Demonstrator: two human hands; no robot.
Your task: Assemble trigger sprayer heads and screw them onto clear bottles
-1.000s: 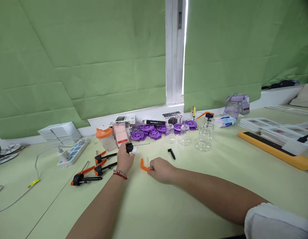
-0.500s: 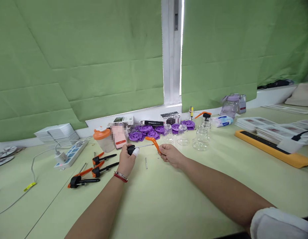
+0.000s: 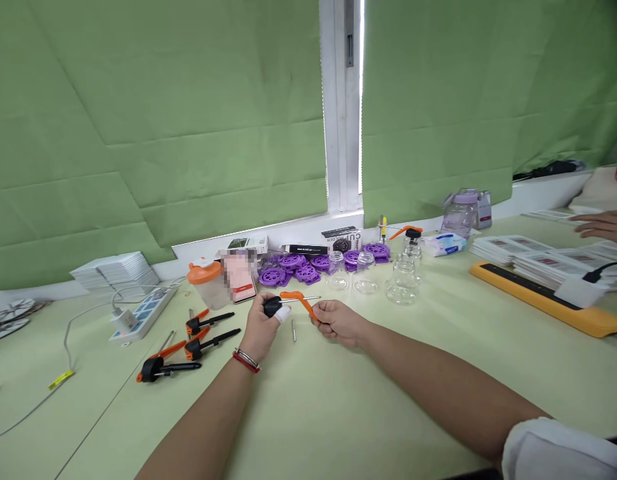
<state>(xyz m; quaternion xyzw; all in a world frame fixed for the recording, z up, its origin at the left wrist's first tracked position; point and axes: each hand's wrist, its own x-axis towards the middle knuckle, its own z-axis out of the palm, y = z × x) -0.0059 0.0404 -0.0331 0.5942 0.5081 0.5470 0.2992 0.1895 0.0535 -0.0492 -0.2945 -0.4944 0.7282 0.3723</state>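
Note:
My left hand (image 3: 262,327) is closed around a black rounded piece (image 3: 272,307) with a thin metal rod (image 3: 311,299) sticking out to the right. A white wrap covers its thumb. In my right hand (image 3: 338,323) the fingers pinch one end of a curved orange crank handle (image 3: 294,294). The rod crosses the handle at its bend; whether it runs through it or beside it I cannot tell. Below, a short metal pin (image 3: 294,331) lies on the table. Left of my hands lie several black crank parts with orange handles (image 3: 158,365).
Purple plastic wheels (image 3: 307,273) and clear glass jars (image 3: 402,283) line the back, beside an orange-lidded cup (image 3: 204,283) and a phone (image 3: 244,283). A white power strip (image 3: 146,312) is left, an orange one (image 3: 533,300) right. Another person's hand (image 3: 606,225) reaches in at far right.
The orange handle has shifted left along the rod toward the black piece, leaving more rod beyond it. My left hand has moved slightly right and down. Another person's hand has appeared at far right.

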